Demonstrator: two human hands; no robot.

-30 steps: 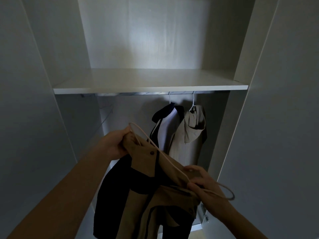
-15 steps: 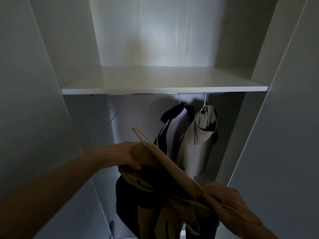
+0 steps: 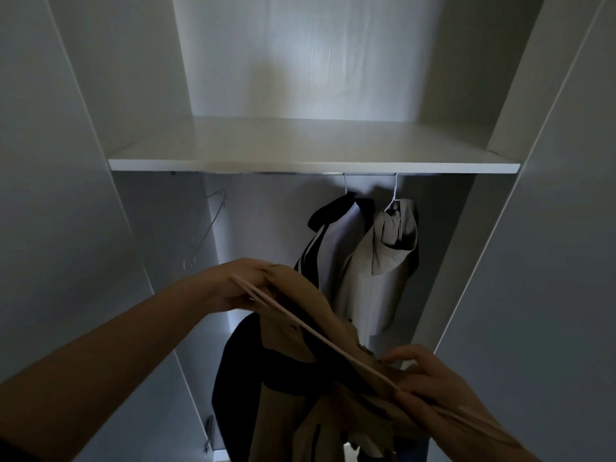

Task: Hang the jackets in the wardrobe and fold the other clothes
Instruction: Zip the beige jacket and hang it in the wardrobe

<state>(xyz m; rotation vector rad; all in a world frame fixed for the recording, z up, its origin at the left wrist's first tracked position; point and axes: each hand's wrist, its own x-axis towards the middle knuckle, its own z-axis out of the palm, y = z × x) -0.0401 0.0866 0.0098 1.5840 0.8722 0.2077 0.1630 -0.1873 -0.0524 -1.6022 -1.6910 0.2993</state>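
You had free rail (image 3: 266, 173) at middle, between wire hanger (image 3: 213, 208) near left wall and black-grey jacket (image 3: 336, 248). Right end was filled by hooded beige jacket (image 3: 396, 241). Close above rail sat shelf (image 3: 313, 166), capping your headroom. Held tan jacket (image 3: 293, 315) draped across lower middle, blocking low approach.

A white shelf (image 3: 313, 145) spans the upper part, a thin metal rail (image 3: 293, 173) runs just under its front edge, a bare wire hanger (image 3: 224, 202) hangs at the left wall, and a small fitting (image 3: 209, 425) sits low on the left.
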